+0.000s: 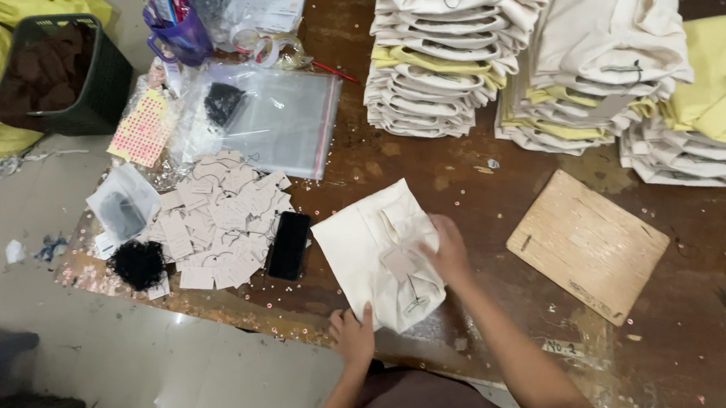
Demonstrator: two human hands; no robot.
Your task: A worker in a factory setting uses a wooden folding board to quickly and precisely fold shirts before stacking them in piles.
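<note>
— Folded cream garment (375,258), flat near the front edge of the brown table (462,181), just right of a black phone (288,245). Pale, creased, squarish; small paper tag (400,265) on a thin string lying on top.

— Hands?

— Right hand (448,249) pressing down on the garment's right edge, fingers curled over the fold beside the tag. Left hand (353,337) at the near corner, fingers spread, pinning the cloth against the table edge. Neither lifting anything.

— Risks?

— Probably a slide off the front edge, given how close the lower corner sits to it. Possibly a snagged string, with the tag so near the right fingers. Perhaps a sleeve brushing the loose heap of paper tags (221,221) or the phone just to the left.

— Surroundings?

— Stacks of folded cream and yellow garments (446,48) at the back, well apart. Wooden board (588,245) to the right, clear plastic bag (278,117) at back left.
</note>
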